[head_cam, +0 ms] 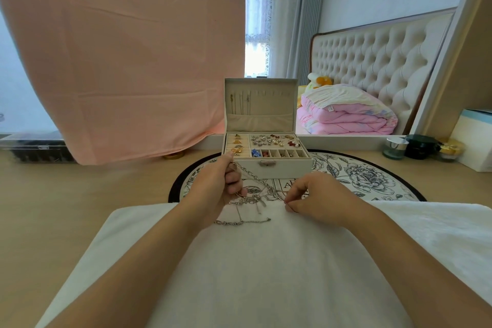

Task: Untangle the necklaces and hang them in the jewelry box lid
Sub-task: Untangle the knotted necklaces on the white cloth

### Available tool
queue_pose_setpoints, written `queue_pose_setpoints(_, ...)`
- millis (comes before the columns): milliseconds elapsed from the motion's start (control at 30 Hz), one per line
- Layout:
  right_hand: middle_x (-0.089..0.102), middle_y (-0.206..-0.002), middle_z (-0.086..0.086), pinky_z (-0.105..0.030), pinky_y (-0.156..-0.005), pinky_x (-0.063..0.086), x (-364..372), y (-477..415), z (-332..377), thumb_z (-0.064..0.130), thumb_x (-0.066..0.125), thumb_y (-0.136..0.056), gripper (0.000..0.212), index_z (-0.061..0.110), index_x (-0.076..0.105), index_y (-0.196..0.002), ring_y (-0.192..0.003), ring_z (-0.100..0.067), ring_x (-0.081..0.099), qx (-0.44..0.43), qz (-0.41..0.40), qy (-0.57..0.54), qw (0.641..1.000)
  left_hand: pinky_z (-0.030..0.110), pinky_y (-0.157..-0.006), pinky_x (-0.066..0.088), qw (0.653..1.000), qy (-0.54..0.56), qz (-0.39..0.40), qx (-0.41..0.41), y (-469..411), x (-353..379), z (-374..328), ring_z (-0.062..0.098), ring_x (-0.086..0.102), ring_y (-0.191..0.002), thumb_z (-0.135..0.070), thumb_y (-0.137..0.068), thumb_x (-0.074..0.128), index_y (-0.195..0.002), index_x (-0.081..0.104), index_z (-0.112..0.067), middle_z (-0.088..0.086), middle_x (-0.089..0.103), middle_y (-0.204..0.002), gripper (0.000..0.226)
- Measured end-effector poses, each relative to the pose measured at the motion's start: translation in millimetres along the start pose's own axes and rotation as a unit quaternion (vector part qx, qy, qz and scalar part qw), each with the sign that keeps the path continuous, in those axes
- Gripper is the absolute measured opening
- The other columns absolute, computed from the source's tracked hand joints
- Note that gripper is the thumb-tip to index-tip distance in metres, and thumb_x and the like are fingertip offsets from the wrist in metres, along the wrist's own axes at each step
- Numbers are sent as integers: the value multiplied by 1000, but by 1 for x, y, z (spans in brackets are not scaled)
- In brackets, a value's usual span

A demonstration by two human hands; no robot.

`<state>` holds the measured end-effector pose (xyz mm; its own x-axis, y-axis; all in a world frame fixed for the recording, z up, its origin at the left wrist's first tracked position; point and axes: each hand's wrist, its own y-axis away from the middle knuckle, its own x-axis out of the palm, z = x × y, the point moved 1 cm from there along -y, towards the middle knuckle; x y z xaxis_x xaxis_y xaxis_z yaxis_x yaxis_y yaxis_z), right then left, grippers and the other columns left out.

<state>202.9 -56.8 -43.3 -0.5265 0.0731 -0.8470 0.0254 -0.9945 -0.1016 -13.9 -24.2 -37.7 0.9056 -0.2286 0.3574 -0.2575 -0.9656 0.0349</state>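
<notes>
A tangle of silver necklaces (249, 201) hangs and lies between my two hands over a white towel (266, 261). My left hand (218, 186) grips one chain raised near the box front, fingers curled round it. My right hand (314, 196) pinches a thin chain at thumb and fingertip, low on the towel. One chain end (239, 222) trails flat on the towel. The white jewelry box (287, 165) stands open just beyond my hands. Its upright lid (261, 100) has a row of hooks, with a few fine necklaces (241, 104) hanging at the left.
The box trays hold rings, earrings and small charms. It stands on a round floral mat (372, 176) on a wooden tabletop. Jars (418, 146) and a white box sit at the right. A pink cloth (119, 61) hangs at the left; a mirror stands behind.
</notes>
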Motion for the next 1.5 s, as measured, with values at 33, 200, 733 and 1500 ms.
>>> queue_pose_setpoints(33, 71, -80, 23, -23, -75, 54, -1, 0, 0, 32, 81, -76, 10, 39, 76, -72, -79, 6, 63, 6, -5, 0, 1000, 29, -47, 40, 1000, -18, -6, 5, -1, -2, -1, 14, 24, -47, -28, -105, 42, -66, 40, -18, -3, 27, -55, 41)
queue_pose_setpoints(200, 70, -79, 24, -22, -75, 54, 0, 3, 0, 39, 84, -69, 10, 41, 76, -74, -78, 6, 64, 14, 16, 17, 1000, 23, -44, 26, 942, -300, -25, 149, -3, -12, -2, 10, 29, -46, -32, -104, 46, -72, 48, -12, -5, 40, -56, 38)
queue_pose_setpoints(733, 61, -88, 19, -21, -70, 46, -2, 5, -2, 37, 81, -72, 15, 37, 70, -82, -83, 1, 57, -6, 50, 52, 997, 29, -97, 40, 710, -665, 62, 224, -3, -10, 22, 6, 49, -109, -25, -96, 56, -117, 68, -37, -15, 61, -113, 27)
queue_pose_setpoints(1500, 61, -66, -4, -26, -47, 37, 14, 1, 15, 9, 53, -102, 11, 9, 62, -96, -44, -13, 40, -16, 73, -361, 930, 32, -69, 44, 973, -202, 58, 97, -3, 5, 8, 16, 48, -62, -10, -106, 35, -91, 53, -14, -5, 47, -62, 24)
